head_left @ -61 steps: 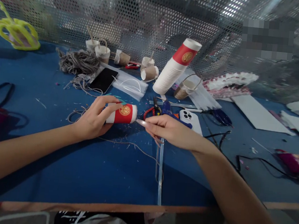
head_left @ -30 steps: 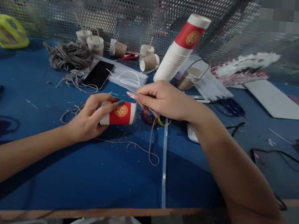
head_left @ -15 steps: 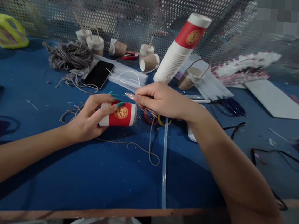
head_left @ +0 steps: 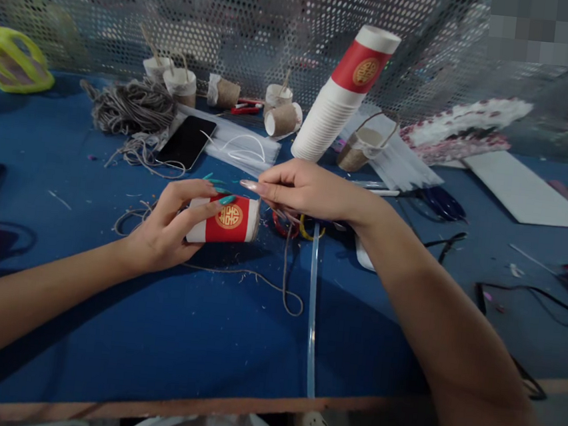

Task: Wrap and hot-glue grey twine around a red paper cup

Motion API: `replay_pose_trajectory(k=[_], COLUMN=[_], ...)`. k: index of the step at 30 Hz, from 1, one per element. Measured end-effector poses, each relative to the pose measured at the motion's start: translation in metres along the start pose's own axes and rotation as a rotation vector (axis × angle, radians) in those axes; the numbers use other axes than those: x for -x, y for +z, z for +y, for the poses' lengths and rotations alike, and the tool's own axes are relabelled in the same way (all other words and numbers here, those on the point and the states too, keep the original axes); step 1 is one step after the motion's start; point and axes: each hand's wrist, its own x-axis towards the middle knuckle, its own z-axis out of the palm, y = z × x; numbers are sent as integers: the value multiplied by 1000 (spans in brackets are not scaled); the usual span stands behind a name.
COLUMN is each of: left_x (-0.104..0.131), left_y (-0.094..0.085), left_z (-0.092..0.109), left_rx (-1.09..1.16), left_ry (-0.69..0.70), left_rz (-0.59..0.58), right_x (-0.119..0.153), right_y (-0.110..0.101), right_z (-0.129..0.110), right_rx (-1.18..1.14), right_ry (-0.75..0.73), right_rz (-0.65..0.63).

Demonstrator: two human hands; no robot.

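A white paper cup with a red band and gold emblem (head_left: 231, 216) lies on its side in my left hand (head_left: 165, 222), whose fingers wrap over it from the left. Its end on the right has a brownish edge. Close to that end, my right hand (head_left: 299, 189) is closed in a pinch, palm down. A thin grey cord (head_left: 286, 267) hangs from under the right fingers, loops on the table and runs back left beneath the cup. The right fingertips partly hide where the cord meets the cup. Scissors with red and yellow handle loops (head_left: 311, 229) lie under the right hand.
A leaning stack of paper cups (head_left: 331, 110) stands behind the right hand. Farther back are several cord-wrapped cups (head_left: 180, 86), a grey cord bundle (head_left: 133, 106) and a phone (head_left: 189, 142). A clear glue stick (head_left: 312, 323) reaches the table's front edge.
The cup has tipped and turned slightly in my left hand. My right hand has barely shifted, staying pinched near the cup's right end.
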Motion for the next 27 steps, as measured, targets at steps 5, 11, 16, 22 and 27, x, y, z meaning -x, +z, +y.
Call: replay_pose_trajectory(k=[5,11,16,22,27], left_x=[1,4,3,3,4], left_y=[0,2,2,0,-2], left_z=[-1,-3,-3,-3,-1], left_rx=[5,34,51,40,33], left_ry=[17,13,24,23,-12], left_rz=[3,10,39,17,-21], right_x=[-1,-3,-4,-4,-5], right_y=[1,3,3,4,5], right_z=[1,7,9,6,4], right_rx=[-4,-46,-57,23,77], right_ry=[-5,-8,-17,-42,-23], right_rz=[3,-19,-28,3,21])
